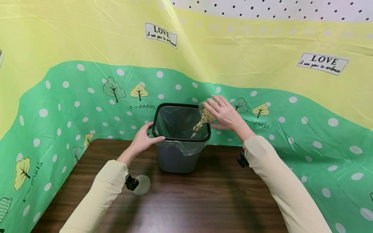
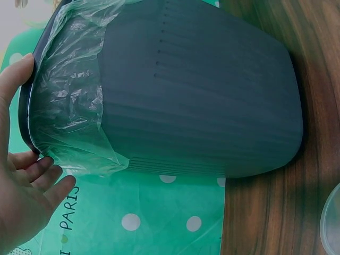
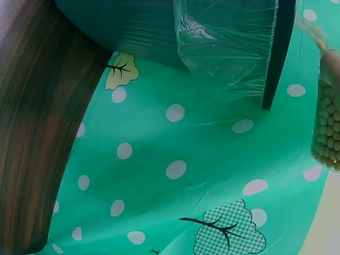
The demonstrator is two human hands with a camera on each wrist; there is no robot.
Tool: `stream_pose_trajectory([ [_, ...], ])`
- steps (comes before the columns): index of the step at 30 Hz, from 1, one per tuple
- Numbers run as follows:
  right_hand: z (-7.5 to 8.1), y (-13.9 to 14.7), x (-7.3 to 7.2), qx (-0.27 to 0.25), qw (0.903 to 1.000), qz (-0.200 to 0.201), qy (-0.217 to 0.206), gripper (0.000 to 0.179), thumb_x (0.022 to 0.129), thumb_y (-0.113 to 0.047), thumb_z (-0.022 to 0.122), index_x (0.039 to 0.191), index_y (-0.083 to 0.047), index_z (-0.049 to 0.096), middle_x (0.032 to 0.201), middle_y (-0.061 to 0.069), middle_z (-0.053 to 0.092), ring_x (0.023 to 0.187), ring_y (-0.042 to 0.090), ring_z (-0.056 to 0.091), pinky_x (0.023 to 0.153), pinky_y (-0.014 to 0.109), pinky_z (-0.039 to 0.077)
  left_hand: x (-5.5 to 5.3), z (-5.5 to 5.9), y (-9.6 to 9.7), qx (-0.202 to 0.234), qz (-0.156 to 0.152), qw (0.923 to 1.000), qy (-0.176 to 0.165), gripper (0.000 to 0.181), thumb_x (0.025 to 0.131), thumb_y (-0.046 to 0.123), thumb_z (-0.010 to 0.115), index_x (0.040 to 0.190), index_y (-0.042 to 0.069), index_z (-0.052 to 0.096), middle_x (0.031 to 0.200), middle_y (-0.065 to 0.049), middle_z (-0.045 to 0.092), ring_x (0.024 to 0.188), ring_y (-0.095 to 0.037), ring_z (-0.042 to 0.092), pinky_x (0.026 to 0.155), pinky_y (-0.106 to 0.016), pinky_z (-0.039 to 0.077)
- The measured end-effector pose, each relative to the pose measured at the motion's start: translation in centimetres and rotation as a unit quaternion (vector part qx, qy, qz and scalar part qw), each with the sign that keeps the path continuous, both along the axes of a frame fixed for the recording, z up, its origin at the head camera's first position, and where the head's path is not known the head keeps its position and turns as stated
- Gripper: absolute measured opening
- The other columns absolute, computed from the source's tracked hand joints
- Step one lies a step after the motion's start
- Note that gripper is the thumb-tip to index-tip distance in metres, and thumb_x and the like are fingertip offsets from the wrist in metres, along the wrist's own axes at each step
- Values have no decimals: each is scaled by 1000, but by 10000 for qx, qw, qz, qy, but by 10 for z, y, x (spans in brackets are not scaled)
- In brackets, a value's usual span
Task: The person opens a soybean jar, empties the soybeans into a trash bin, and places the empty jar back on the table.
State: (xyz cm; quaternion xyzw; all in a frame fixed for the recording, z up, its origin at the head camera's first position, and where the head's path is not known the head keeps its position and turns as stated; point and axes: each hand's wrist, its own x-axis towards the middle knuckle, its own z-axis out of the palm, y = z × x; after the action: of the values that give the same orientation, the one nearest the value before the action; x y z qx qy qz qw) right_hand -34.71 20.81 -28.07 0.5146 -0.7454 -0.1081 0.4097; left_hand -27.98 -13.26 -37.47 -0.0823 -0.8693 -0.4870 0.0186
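Presently, your left hand [image 1: 142, 138], half-curled, grips the lined wastebasket [image 1: 177, 160] on the wood-grain table [image 1: 186, 207]; your right hand [image 1: 223, 113], curled round a tilted clear jar [image 3: 322, 151], pours pale beans [image 1: 199, 124] inside; green-and-yellow printed sheeting [image 1: 96, 94] behind.

My sleeves [image 1: 281, 176] are cream, the centre-frame waste bin [image 1: 177, 160] grey, the beans [image 1: 207, 116] tan, the tabletop [image 1: 204, 200] wood-grained brown.

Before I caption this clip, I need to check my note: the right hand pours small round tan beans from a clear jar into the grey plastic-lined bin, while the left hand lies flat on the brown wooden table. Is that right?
Not quite: in the head view, the left hand holds the bin by its black rim instead. The rest is right.
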Motion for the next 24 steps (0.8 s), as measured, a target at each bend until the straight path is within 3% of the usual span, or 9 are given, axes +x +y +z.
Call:
stream_pose_trajectory([
  [10, 3, 0, 1, 120, 9999, -31, -45, 88, 57, -37, 79, 129, -1, 42, 122, 22, 49, 116, 43, 43, 98, 53, 33, 2, 1, -1, -16, -20, 10000, -18, 92, 74, 48, 70, 143, 9, 25, 147, -13, 24, 130, -32, 29, 98, -49, 35],
  [24, 10, -5, 4, 414, 9985, -315, -152, 88, 59, -31, 78, 133, -3, 40, 128, 21, 45, 123, 41, 35, 104, 50, 25, 2, 2, 0, 69, -48, 10000, 14, 87, 76, 41, 71, 143, 8, 26, 146, -13, 24, 128, -35, 32, 97, -50, 36],
])
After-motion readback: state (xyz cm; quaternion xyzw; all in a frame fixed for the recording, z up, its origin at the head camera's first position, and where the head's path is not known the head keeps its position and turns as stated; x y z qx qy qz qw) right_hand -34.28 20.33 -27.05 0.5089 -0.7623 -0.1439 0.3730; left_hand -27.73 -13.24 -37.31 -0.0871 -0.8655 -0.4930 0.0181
